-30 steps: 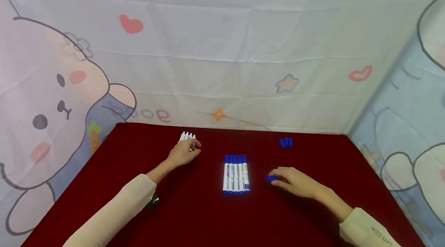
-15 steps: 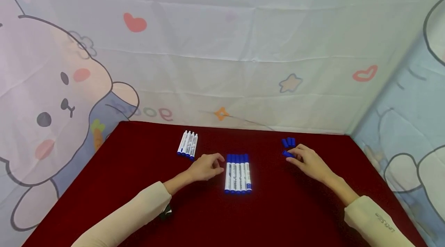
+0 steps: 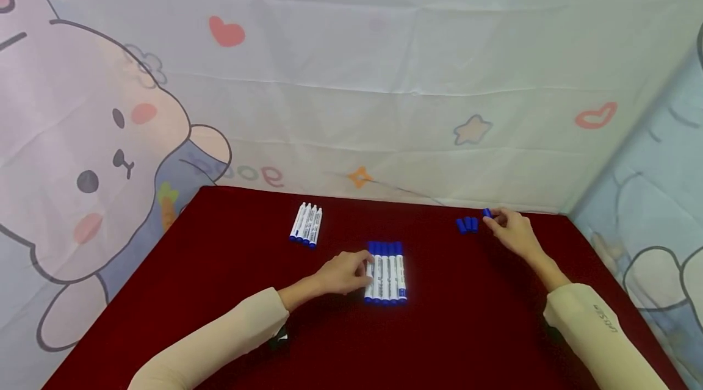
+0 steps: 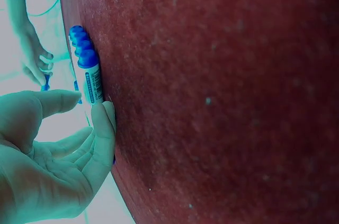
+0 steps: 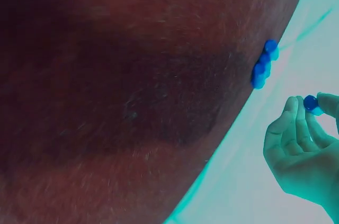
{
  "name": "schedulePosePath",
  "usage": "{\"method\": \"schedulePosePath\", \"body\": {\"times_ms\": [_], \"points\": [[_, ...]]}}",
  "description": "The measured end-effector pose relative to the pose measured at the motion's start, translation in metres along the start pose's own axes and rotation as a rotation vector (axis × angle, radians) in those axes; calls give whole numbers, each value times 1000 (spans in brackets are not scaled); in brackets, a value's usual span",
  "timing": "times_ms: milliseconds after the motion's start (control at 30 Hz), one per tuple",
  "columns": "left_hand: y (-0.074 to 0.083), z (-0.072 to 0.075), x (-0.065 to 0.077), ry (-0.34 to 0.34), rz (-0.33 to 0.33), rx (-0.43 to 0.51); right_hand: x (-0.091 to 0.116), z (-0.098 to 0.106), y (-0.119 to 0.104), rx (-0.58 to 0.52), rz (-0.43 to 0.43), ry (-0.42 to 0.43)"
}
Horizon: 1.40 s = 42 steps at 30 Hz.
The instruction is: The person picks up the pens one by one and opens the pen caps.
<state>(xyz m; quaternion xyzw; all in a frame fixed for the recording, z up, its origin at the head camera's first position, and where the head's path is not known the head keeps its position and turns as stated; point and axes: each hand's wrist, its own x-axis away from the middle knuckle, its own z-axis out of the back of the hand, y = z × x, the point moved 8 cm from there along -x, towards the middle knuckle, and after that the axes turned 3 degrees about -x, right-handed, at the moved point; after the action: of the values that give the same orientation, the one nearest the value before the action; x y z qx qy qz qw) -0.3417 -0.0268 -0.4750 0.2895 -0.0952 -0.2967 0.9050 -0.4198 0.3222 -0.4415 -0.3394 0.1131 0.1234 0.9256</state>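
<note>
Several white markers with blue caps (image 3: 388,277) lie side by side at the middle of the red table. My left hand (image 3: 346,272) reaches over the leftmost one. In the left wrist view its thumb and fingers stand apart near the end marker (image 4: 94,83); whether they touch it, I cannot tell. At the back right, my right hand (image 3: 516,232) pinches a blue marker cap (image 3: 487,213) between thumb and fingers, raised off the cloth in the right wrist view. Left of it lie three loose blue caps (image 3: 467,224) in a row.
Several markers without caps (image 3: 306,225), their white tips pointing away, lie together at the back left. A small dark object (image 3: 279,339) is partly hidden by the left sleeve. A printed cloth backdrop (image 3: 351,103) rises behind the red-covered table (image 3: 439,341).
My right hand has carried the blue cap back and right, beside the loose caps. My left hand has gone from the uncapped markers to the capped row.
</note>
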Motion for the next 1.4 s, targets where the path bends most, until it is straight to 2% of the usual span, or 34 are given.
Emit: {"method": "schedulePosePath", "body": {"times_ms": [267, 467, 667, 967, 1233, 1400], "points": [[1, 0, -1, -10, 20, 1, -20, -14, 40, -119, -235, -82], [1, -2, -1, -28, 41, 47, -22, -28, 56, -196, -368, -102], [-1, -7, -3, -50, 74, 123, -23, -34, 57, -126, -388, -93], [-1, -6, -3, -35, 78, 102, -26, -38, 48, -54, -360, -170], [-3, -7, -1, -16, 118, 133, -20, -41, 43, -31, -357, -221], [-6, -7, -5, 4, 151, 125, -16, -34, 38, -17, -346, -225]]}}
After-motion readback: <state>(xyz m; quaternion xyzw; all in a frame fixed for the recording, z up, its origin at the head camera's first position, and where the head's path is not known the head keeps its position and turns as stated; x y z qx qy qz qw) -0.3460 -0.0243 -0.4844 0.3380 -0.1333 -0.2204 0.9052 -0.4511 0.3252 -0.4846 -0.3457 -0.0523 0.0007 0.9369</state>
